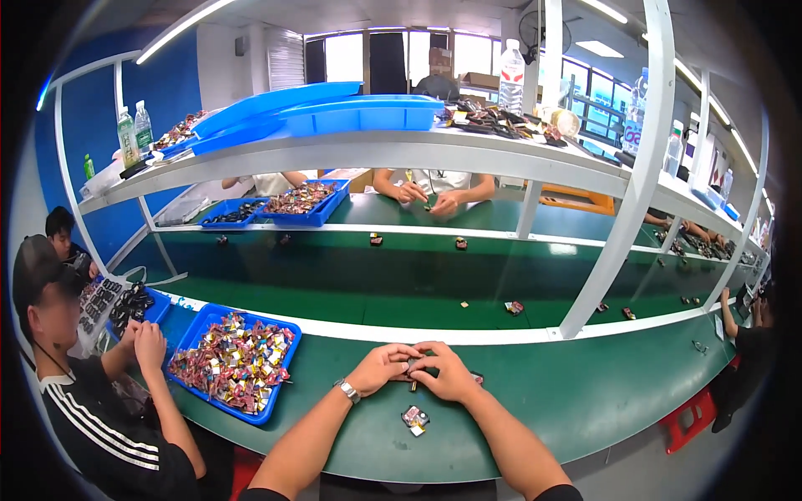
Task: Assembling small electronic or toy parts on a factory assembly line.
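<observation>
My left hand, with a metal watch at the wrist, meets my right hand over the near green bench. The fingers of both are closed around a small dark part, mostly hidden by the fingertips, so its exact kind does not show. On the bench just below my hands lies a small electronic piece with white, yellow and dark areas. A similar reddish piece peeks out beside my right hand.
A blue tray heaped with small parts stands left of my hands, beside a seated co-worker. Beyond a white rail, a green conveyor belt carries scattered pieces. White uprights support a shelf with blue trays and bottles.
</observation>
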`<action>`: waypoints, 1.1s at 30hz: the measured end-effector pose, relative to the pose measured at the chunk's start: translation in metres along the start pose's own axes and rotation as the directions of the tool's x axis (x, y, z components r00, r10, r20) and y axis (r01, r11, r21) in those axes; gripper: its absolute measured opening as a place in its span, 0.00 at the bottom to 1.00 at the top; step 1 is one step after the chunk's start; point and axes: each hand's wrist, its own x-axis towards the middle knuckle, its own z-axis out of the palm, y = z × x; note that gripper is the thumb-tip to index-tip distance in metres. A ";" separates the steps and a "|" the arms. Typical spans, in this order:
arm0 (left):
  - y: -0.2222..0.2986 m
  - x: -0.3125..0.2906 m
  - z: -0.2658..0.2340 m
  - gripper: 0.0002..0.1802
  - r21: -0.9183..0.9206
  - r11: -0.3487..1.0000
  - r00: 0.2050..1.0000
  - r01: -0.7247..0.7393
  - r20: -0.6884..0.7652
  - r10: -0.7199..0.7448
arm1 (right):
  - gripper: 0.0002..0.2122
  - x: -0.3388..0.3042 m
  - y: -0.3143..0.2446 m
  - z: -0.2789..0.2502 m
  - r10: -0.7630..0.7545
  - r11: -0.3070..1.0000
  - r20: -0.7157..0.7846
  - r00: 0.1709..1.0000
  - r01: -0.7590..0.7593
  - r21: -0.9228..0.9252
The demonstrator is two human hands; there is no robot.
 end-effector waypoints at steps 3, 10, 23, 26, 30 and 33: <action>0.001 0.003 0.002 0.17 0.031 0.999 1.000 -0.011 -0.021 0.012 | 0.05 0.001 0.002 -0.001 -0.022 0.999 -0.014 1.000 0.022 0.039; -0.001 0.003 0.002 0.14 -0.038 0.998 0.998 -0.049 -0.037 0.048 | 0.04 0.003 0.003 -0.003 0.003 1.000 -0.069 0.998 -0.001 0.021; -0.002 -0.002 0.004 0.09 0.086 0.995 0.998 -0.056 -0.017 0.057 | 0.05 0.000 0.000 -0.003 0.005 0.998 -0.072 0.997 0.000 0.064; -0.005 0.001 0.001 0.06 0.086 0.994 0.997 -0.072 -0.017 0.074 | 0.05 -0.002 0.001 -0.002 0.005 0.996 -0.075 0.997 0.001 0.085; -0.008 0.002 -0.002 0.05 0.073 0.997 0.999 -0.034 -0.020 0.036 | 0.05 -0.003 0.003 0.001 0.055 0.989 -0.061 0.997 -0.046 0.139; -0.007 0.002 0.002 0.05 0.113 0.994 0.998 -0.005 -0.062 0.012 | 0.05 -0.005 -0.001 -0.003 0.056 0.996 -0.070 0.996 -0.051 0.072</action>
